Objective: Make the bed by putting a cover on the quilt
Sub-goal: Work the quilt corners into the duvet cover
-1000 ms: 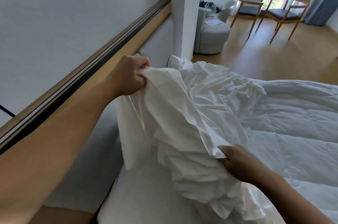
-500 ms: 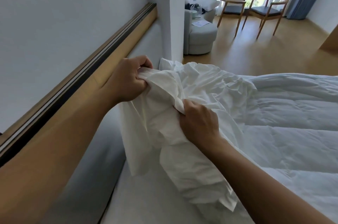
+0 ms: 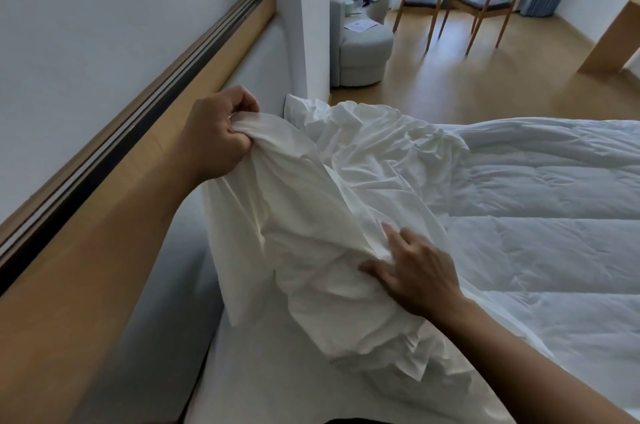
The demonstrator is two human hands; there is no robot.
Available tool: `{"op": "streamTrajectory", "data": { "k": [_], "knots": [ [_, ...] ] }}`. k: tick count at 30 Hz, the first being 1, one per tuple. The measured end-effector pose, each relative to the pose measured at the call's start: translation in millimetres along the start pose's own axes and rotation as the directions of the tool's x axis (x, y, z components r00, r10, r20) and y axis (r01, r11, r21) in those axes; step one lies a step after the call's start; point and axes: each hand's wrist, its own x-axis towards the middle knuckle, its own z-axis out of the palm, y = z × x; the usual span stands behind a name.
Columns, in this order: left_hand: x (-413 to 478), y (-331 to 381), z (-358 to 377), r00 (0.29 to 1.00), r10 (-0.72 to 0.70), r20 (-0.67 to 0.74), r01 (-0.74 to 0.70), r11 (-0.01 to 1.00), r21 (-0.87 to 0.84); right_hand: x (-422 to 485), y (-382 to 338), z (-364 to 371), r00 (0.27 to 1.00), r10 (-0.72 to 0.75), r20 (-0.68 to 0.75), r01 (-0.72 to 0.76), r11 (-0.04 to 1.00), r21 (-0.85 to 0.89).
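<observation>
Right hand (image 3: 415, 271) is lower than half a second ago, when it gripped the cloth just beside the left hand (image 3: 214, 139); left hand unchanged, up near the long wooden wall ledge (image 3: 145, 181); crumpled white cotton cover (image 3: 311, 250) hangs bunched between the two hands at the head-end corner of the bed; white stitched padded quilt (image 3: 536, 215) lies spread over the bed to the right, panels bare, so most of it looks uncovered; cannot tell whether a quilt corner sits inside the fold the left hand grips; judged early: the cover is not yet drawn down the quilt, nothing smoothed; left arm extended, fist curled tight round a gathered corner of the cover, lifting it; right forearm reaches in from below, fingers (image 3: 403, 243) spread and laid flat on the bunched cloth, no clear pinch
</observation>
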Motion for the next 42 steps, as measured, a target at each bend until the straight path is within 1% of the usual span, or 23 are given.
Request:
{"op": "streamTrajectory", "data": {
  "k": [3,5,8,11,13,15,16,17,19,20,21,23,25,27,29,31,32,34,35,37,39,40,42],
  "knots": [
    [3.5,5.5,1.9,1.0,0.024,0.011,-0.024,1.0,-0.005,16.5,-45.6,-8.0,0.994,0.059,-0.096,-0.044,0.987,0.155],
    [5.5,6.8,0.7,0.999,0.047,0.01,-0.047,0.999,0.016,35.6,-71.7,-10.8,0.987,0.158,-0.036,-0.143,0.954,0.264],
    [3.5,-2.9,-4.6,0.999,0.031,-0.026,-0.029,0.996,0.084,46.7,-76.9,-3.1,0.981,0.193,0.003,-0.19,0.965,0.18],
    [-7.5,-16.8,-2.9,0.998,-0.029,-0.055,0.035,0.991,0.126,34.3,-61.1,5.3,0.968,0.21,0.139,-0.221,0.972,0.073],
    [-15.4,-20.5,3.8,0.991,-0.128,-0.042,0.135,0.952,0.274,27.5,-56.6,6.2,0.96,0.223,0.172,-0.245,0.962,0.119],
    [-27.9,-12.3,15.6,0.977,-0.211,-0.024,0.188,0.809,0.557,30.2,-57.9,0.9,0.962,0.219,0.163,-0.242,0.96,0.143],
    [-37.9,2.8,26.3,0.976,-0.214,0.041,0.138,0.754,0.642,33.4,-59.6,-5.0,0.97,0.199,0.144,-0.22,0.964,0.151],
    [-50.1,21.5,42.3,0.972,-0.18,0.151,0.038,0.753,0.657,37.2,-61.3,-10.9,0.976,0.176,0.131,-0.196,0.968,0.16],
    [-75.2,55.2,87.6,0.917,-0.058,0.394,-0.206,0.778,0.594,43.1,-62.0,-18.1,0.984,0.121,0.131,-0.141,0.977,0.162],
    [-83.7,66.2,109.5,0.883,-0.026,0.468,-0.28,0.772,0.571,43.6,-61.7,-18.9,0.985,0.11,0.13,-0.132,0.977,0.168],
    [-83.4,70.6,126.1,0.878,-0.021,0.478,-0.282,0.784,0.553,42.4,-60.9,-17.4,0.989,0.114,0.099,-0.132,0.972,0.196],
    [-67.1,69.6,137.9,0.914,-0.061,0.402,-0.171,0.839,0.516,33.0,-57.5,-12.1,0.987,0.149,-0.067,-0.127,0.956,0.263],
    [-56.1,68.7,142.3,0.924,-0.032,0.382,-0.17,0.859,0.483,15.6,-44.9,0.3,0.939,0.19,-0.288,-0.122,0.964,0.238],
    [-47.6,74.4,142.0,0.921,-0.005,0.39,-0.185,0.876,0.446,-12.8,-22.9,19.3,0.895,0.222,-0.387,-0.155,0.968,0.198],
    [-40.8,77.7,140.0,0.925,0.0,0.38,-0.164,0.902,0.399,-52.2,9.2,45.6,0.904,0.254,-0.343,-0.212,0.965,0.155],
    [-31.9,75.6,138.2,0.933,-0.003,0.36,-0.136,0.923,0.36,-88.6,47.5,73.9,0.92,0.357,-0.163,-0.345,0.933,0.097],
    [-28.4,74.3,137.8,0.937,0.006,0.35,-0.133,0.931,0.339,-100.6,63.0,83.1,0.903,0.429,-0.041,-0.426,0.903,0.058],
    [-25.3,73.9,138.9,0.938,0.015,0.345,-0.131,0.94,0.315,-111.9,82.2,95.8,0.859,0.495,0.13,-0.502,0.864,0.031],
    [-24.5,74.2,139.7,0.937,0.015,0.349,-0.132,0.94,0.314,-110.7,87.3,97.9,0.862,0.487,0.141,-0.498,0.865,0.055],
    [-21.8,71.6,139.7,0.932,0.015,0.362,-0.145,0.931,0.335,-98.8,90.6,89.5,0.856,0.513,0.056,-0.516,0.846,0.136],
    [-18.0,62.7,135.1,0.935,-0.008,0.355,-0.136,0.916,0.378,-85.1,98.5,75.0,0.786,0.617,0.043,-0.608,0.758,0.238],
    [-16.8,56.8,131.5,0.936,-0.015,0.353,-0.133,0.91,0.393,-80.5,104.6,63.5,0.779,0.627,0.015,-0.607,0.747,0.27],
    [-16.6,46.6,123.6,0.934,-0.043,0.356,-0.12,0.899,0.422,-72.8,117.6,37.6,0.833,0.539,-0.129,-0.496,0.829,0.259]
  ]
}}
